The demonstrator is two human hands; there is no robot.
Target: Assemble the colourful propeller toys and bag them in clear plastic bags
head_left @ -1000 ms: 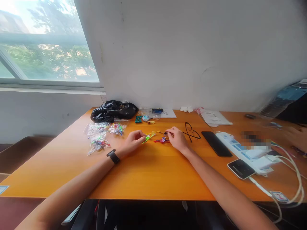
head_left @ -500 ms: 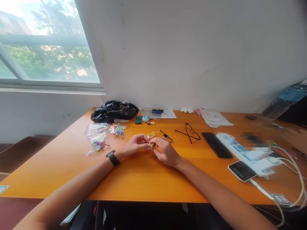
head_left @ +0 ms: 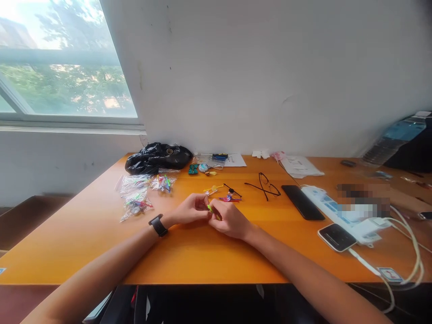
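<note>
My left hand and my right hand meet above the middle of the table. Their fingers are pinched together around a small yellow-green plastic piece, most of which the fingers hide. A black watch sits on my left wrist. Just beyond the hands lie small plastic assemblies: a yellow and white one, and one with black, red and purple parts. To the left are clear bags of colourful small parts.
A black plastic bag lies at the back left. Right of my hands are eyeglasses, a black phone, a white power strip with cables, and a white device. A water bottle lies at the far right.
Both hands have come slightly lower and nearer to me, uncovering more of the plastic assemblies behind. The yellow-green piece has turned and shows more. The view has shifted slightly.
</note>
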